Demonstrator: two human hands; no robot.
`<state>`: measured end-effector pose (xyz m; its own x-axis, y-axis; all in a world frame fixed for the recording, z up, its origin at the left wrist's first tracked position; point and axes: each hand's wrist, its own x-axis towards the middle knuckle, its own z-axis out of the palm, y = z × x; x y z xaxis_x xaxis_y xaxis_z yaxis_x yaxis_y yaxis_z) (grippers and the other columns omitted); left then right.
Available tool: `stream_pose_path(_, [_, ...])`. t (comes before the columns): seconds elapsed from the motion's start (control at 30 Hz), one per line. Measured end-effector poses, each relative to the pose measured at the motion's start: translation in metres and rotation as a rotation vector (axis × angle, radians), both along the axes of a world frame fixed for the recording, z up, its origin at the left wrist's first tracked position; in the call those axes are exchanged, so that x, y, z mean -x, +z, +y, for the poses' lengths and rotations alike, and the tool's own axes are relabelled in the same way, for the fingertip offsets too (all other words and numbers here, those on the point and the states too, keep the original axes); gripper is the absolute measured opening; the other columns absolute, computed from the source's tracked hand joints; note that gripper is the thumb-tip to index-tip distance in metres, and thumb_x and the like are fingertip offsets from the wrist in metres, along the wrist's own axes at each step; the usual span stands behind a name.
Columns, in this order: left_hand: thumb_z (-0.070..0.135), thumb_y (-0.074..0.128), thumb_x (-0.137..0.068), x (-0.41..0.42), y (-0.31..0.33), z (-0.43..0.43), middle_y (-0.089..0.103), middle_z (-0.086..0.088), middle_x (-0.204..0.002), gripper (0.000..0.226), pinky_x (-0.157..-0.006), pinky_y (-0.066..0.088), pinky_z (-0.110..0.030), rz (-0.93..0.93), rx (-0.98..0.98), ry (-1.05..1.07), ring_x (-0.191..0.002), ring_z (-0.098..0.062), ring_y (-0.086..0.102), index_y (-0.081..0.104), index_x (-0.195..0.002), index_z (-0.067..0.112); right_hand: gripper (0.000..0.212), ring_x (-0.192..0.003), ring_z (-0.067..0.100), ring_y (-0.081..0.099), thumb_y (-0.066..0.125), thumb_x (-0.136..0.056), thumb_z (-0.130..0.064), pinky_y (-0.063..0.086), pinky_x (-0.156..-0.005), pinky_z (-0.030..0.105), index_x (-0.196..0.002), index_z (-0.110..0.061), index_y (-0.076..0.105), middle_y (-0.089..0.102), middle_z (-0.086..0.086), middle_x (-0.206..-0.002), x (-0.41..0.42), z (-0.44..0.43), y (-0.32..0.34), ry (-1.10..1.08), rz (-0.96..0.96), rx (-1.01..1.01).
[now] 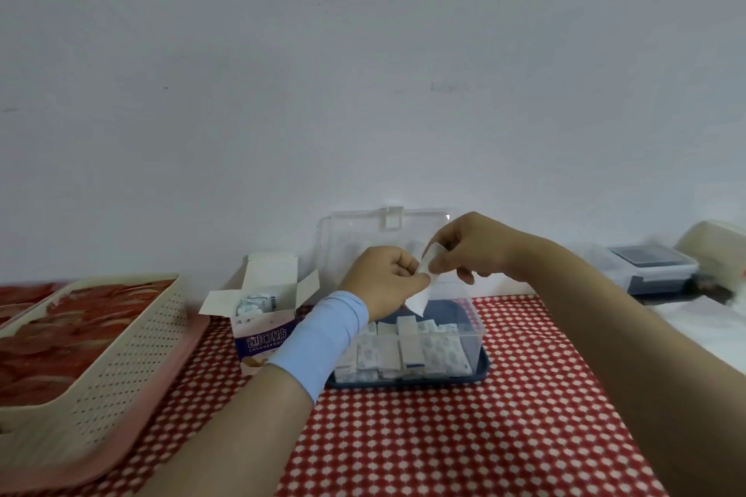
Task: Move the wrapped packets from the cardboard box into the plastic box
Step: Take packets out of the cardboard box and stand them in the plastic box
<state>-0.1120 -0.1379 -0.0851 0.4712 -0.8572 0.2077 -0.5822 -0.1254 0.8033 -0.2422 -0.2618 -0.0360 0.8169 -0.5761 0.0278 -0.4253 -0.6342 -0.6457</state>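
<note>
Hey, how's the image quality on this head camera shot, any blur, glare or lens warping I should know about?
Head view: light is soft and even, no hard shadows; a small glint shows on the clear lid; the containers at far right are smeared by blur; the wide lens stretches both forearms; the packet pinched by the left hand and right hand looks washed-out white.

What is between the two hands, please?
A white packet, pinched by the left hand and the right hand, above the plastic box; the head view shows it.
</note>
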Motion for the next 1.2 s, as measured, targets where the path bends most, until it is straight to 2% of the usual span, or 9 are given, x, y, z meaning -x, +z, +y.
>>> stream_pose_path(0.13, [0.038, 0.060, -0.093, 0.000, -0.008, -0.004, 0.070, 0.004, -0.091, 0.025, -0.078, 0.049, -0.026, -0.291, -0.245, -0.084, -0.085, -0.014, 0.064, 0.071, -0.104, 0.019, 0.004, -0.057, 0.017, 0.058, 0.076, -0.081, -0.013, 0.052, -0.060, 0.030, -0.085, -0.016, 0.075, 0.074, 0.011, -0.081, -0.004, -0.016, -0.017, -0.055, 0.158, 0.202])
stream_pose_path(0.23, [0.029, 0.050, -0.098, 0.001, -0.014, -0.002, 0.068, 0.003, -0.116, 0.028, -0.085, 0.045, -0.025, -0.365, -0.322, -0.146, -0.099, -0.015, 0.061, 0.070, -0.116, 0.019, 0.013, -0.079, 0.017, 0.067, 0.076, -0.082, -0.018, 0.056, -0.075, 0.029, -0.094, -0.017, 0.075, 0.072, 0.001, -0.089, -0.010, -0.013, -0.030, -0.027, 0.318, 0.320])
stream_pose_path(0.3, [0.028, 0.046, -0.098, 0.001, -0.018, -0.002, 0.067, 0.002, -0.119, 0.031, -0.088, 0.046, -0.027, -0.377, -0.379, -0.191, -0.100, -0.015, 0.059, 0.070, -0.117, 0.020, 0.021, -0.084, 0.018, 0.067, 0.077, -0.083, -0.019, 0.055, -0.077, 0.028, -0.103, -0.013, 0.074, 0.071, 0.001, -0.092, -0.014, -0.008, -0.035, 0.001, 0.409, 0.348])
stream_pose_path(0.4, [0.040, 0.039, -0.092, 0.004, -0.023, -0.003, 0.069, -0.001, -0.108, 0.041, -0.093, 0.051, -0.041, -0.428, -0.468, -0.250, -0.097, -0.022, 0.062, 0.070, -0.105, 0.017, 0.027, -0.082, 0.018, 0.067, 0.077, -0.085, -0.019, 0.055, -0.077, 0.027, -0.110, -0.009, 0.072, 0.070, 0.002, -0.095, -0.018, -0.006, -0.040, 0.016, 0.503, 0.356])
stream_pose_path(0.53, [0.034, 0.042, -0.096, 0.007, -0.026, -0.006, 0.057, -0.003, -0.081, 0.034, -0.084, 0.046, -0.038, -0.376, -0.496, -0.252, -0.079, -0.022, 0.051, 0.054, -0.071, 0.016, 0.034, -0.091, 0.020, 0.068, 0.077, -0.085, -0.022, 0.056, -0.087, 0.030, -0.115, -0.009, 0.070, 0.072, 0.004, -0.104, -0.023, -0.004, -0.049, 0.044, 0.593, 0.420])
stream_pose_path(0.67, [0.048, 0.041, -0.083, 0.005, -0.029, -0.009, 0.065, -0.009, -0.086, 0.043, -0.084, 0.048, -0.040, -0.329, -0.537, -0.268, -0.082, -0.028, 0.057, 0.064, -0.075, 0.012, 0.037, -0.096, 0.021, 0.066, 0.077, -0.084, -0.024, 0.053, -0.089, 0.031, -0.118, -0.011, 0.069, 0.070, 0.004, -0.108, -0.027, -0.004, -0.053, 0.023, 0.632, 0.477])
stream_pose_path(0.9, [0.060, 0.036, -0.079, 0.006, -0.031, -0.009, 0.052, -0.003, -0.075, 0.046, -0.076, 0.041, -0.038, -0.330, -0.586, -0.261, -0.075, -0.021, 0.047, 0.052, -0.062, 0.021, 0.037, -0.094, 0.019, 0.059, 0.073, -0.086, -0.031, 0.043, -0.088, 0.033, -0.120, -0.020, 0.067, 0.066, -0.001, -0.098, -0.033, -0.003, -0.069, 0.026, 0.732, 0.594])
stream_pose_path(1.07, [0.046, 0.041, -0.096, 0.007, -0.029, -0.008, 0.046, -0.001, -0.067, 0.046, -0.070, 0.036, -0.034, -0.335, -0.573, -0.279, -0.072, -0.021, 0.044, 0.047, -0.057, 0.023, 0.038, -0.105, 0.022, 0.055, 0.072, -0.086, -0.044, 0.030, -0.108, 0.051, -0.115, -0.022, 0.061, 0.061, -0.003, -0.099, -0.035, -0.001, -0.072, -0.014, 0.796, 0.656])
stream_pose_path(1.2, [0.045, 0.041, -0.095, 0.009, -0.029, -0.009, 0.044, -0.001, -0.066, 0.045, -0.066, 0.033, -0.033, -0.333, -0.580, -0.282, -0.069, -0.019, 0.042, 0.044, -0.057, 0.022, 0.020, -0.110, 0.023, 0.055, 0.061, -0.095, -0.038, 0.016, -0.113, 0.067, -0.101, -0.020, 0.057, 0.058, -0.002, -0.097, -0.032, 0.004, -0.068, -0.031, 0.837, 0.709])
